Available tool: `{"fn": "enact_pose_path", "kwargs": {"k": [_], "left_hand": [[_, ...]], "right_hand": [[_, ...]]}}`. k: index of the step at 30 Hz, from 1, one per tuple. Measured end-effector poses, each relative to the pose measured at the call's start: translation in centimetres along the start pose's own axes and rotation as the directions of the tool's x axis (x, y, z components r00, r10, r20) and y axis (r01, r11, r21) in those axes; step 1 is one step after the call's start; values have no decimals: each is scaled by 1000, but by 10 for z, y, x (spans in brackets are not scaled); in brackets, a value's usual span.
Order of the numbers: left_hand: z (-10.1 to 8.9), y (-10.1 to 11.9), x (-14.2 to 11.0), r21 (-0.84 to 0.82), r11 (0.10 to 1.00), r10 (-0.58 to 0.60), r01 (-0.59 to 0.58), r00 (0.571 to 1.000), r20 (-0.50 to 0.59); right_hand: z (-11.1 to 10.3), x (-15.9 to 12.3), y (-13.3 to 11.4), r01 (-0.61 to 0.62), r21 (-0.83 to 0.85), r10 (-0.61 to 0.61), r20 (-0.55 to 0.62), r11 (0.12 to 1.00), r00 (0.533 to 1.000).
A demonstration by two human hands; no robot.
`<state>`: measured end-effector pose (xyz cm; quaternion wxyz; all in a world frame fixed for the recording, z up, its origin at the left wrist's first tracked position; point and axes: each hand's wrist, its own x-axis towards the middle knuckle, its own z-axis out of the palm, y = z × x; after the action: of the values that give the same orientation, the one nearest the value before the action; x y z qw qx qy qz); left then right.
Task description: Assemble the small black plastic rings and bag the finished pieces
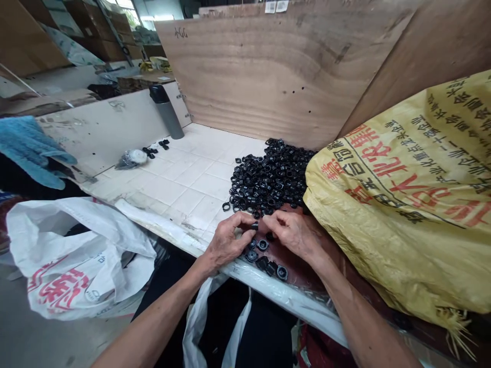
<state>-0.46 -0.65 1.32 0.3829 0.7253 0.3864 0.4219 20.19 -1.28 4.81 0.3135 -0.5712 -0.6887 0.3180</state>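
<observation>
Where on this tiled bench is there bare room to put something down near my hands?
Bare white tile lies between the heap of black rings and the small plastic-wrapped bundle, back to the grey flask. Crowded at your left hand and right hand, where loose rings sit against the yellow woven sack.

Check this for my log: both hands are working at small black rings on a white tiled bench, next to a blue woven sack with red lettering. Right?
Nearly: the woven sack is yellow, not blue, in the head view. The rest stands: the left hand and right hand are at the small black rings on the white tiled bench.
</observation>
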Motion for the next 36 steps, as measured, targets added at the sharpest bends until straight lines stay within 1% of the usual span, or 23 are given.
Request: {"fn": "enact_pose_path", "kwargs": {"k": [1,2,3,4,5,7,8,10,12,13,15,17,18,20,22,25,27,30,31,33,35,36], "left_hand": [[-2,4,-2,-11,996,-92,92,994,51],[-5,7,-3,-10,985,-173,174,980,96],[-7,10,-4,5,974,-225,226,966,123],[-9,11,-6,30,969,-245,243,961,129],[-10,12,-6,64,970,-239,233,964,120],[-10,12,-6,138,973,-196,184,977,80],[-9,11,-5,163,970,-191,179,980,58],[-6,7,-1,165,961,-223,220,975,0],[-2,1,6,138,959,-244,248,969,-44],[1,-2,10,140,963,-226,232,973,-53],[5,-8,20,218,967,-129,134,991,-39],[10,-15,28,345,938,-33,34,999,-9],[11,-18,31,396,918,-7,6,1000,1],[14,-22,34,441,897,7,-7,1000,1],[15,-23,33,443,897,10,-4,1000,-11],[15,-23,28,449,893,24,-27,1000,13],[16,-22,26,450,892,14,-33,999,44],[18,-23,25,422,906,2,-32,997,72],[18,-23,25,409,912,2,-34,997,78],[19,-23,26,367,930,-8,-22,997,79],[19,-22,27,290,956,-48,38,998,29],[18,-22,27,254,964,-78,82,997,-26]], "right_hand": [[-9,1,4,12,-69,-15,-44,998,999],[-18,1,8,16,-122,-24,-64,992,998],[-25,1,12,15,-156,-21,-40,988,999],[-30,0,17,11,-172,-8,17,985,1000],[-33,-1,21,5,-176,11,87,984,996],[-32,-4,24,8,-170,27,204,985,979],[-28,-6,24,31,-166,10,239,986,971],[-18,-8,20,117,-165,-69,271,979,960],[-8,-10,14,202,-181,-147,279,962,949],[-3,-11,11,232,-193,-174,276,953,945],[4,-10,9,261,-231,-206,235,937,950],[9,-9,10,265,-281,-227,161,922,960],[11,-8,12,256,-301,-230,121,918,966],[15,-5,17,215,-310,-208,56,926,976],[19,-3,22,167,-264,-169,16,950,986],[23,0,28,143,-179,-150,-28,974,988],[23,1,30,134,-168,-145,-57,977,988],[20,2,30,29,-196,-49,-99,980,994],[17,1,28,-12,-195,-8,-104,981,995],[11,1,24,-65,-158,54,-74,985,996],[5,0,18,-56,-97,56,-4,994,998],[4,0,15,-30,-70,32,37,997,999]]}}
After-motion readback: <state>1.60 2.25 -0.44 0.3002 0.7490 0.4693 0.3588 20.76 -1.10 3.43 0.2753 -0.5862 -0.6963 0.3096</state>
